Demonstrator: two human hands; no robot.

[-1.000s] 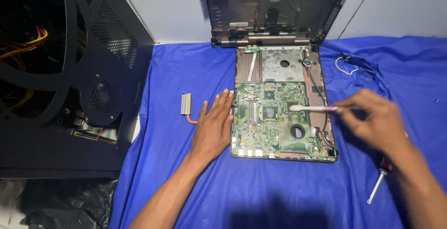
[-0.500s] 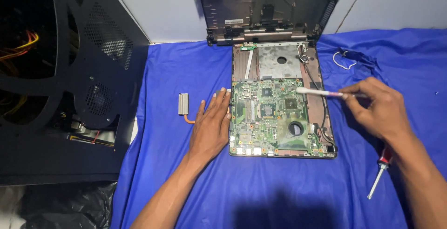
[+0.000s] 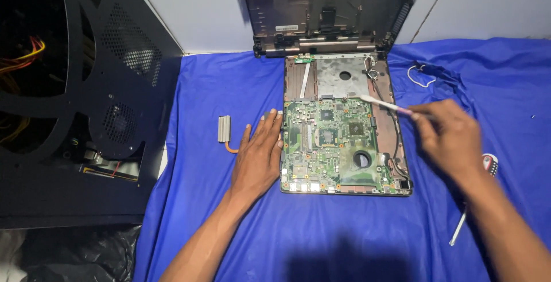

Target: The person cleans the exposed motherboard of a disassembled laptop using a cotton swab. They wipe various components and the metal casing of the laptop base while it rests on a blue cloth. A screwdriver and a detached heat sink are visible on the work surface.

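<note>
1. So, biggest thing first: the blue cloth point(image 3: 344, 236) covers the whole table, and both hands work on it. A black PC case point(image 3: 86, 98) sits well off past the left hand's thumb side.
2. Laptop base point(image 3: 344, 138) lies open between the two hands, its lid shell point(image 3: 327, 12) propped up beyond the fingertips.
3. Green board point(image 3: 330, 144) fills most of the base. Left hand point(image 3: 258, 158) lies flat just beside its left edge, fingers spread and pressing down, gripping nothing. Good habit: keep that palm planted so the base can't slide.
4. Right hand point(image 3: 450, 138) has its fingers pinched together on a thin white stick tool point(image 3: 381, 104), tip sitting at the board's upper right corner, well ahead of the fingertips. I'd say keep the touch light and the angle shallow near those cables.
5. Heatsink point(image 3: 225, 130) with a copper pipe rests just past the left pinky.
6. Screwdriver point(image 3: 473, 201) lies under the right wrist, partly hidden.
7. Small wire point(image 3: 422, 75) sits beyond the right knuckles.
</note>
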